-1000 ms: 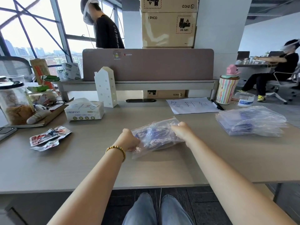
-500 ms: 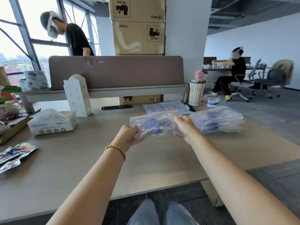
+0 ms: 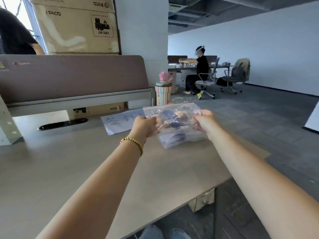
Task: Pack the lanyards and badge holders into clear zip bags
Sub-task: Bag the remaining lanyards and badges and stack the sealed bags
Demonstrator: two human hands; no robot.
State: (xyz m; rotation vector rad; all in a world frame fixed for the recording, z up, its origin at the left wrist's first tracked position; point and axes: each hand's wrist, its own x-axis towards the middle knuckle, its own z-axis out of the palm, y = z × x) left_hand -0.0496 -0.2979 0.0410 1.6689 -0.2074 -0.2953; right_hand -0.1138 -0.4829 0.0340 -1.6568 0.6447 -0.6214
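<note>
A clear zip bag [image 3: 174, 116] with blue lanyards inside is held up over the right part of the desk [image 3: 69, 161]. My left hand [image 3: 145, 126] grips its left edge and my right hand [image 3: 204, 120] grips its right edge. Directly beneath it lies a pile of filled clear zip bags [image 3: 179, 139] on the desk, mostly hidden by the held bag. The bag's red zip strip runs along its far top edge.
A sheet of paper with handwriting [image 3: 120, 122] lies left of the bags. A striped cup with a pink lid [image 3: 163, 93] stands behind them by the grey divider [image 3: 72, 75]. The desk's right edge is close to the pile. A person sits at a far desk.
Both hands lifted the filled bag off the desk and carried it right, over the pile of filled bags. The view swung right with it.
</note>
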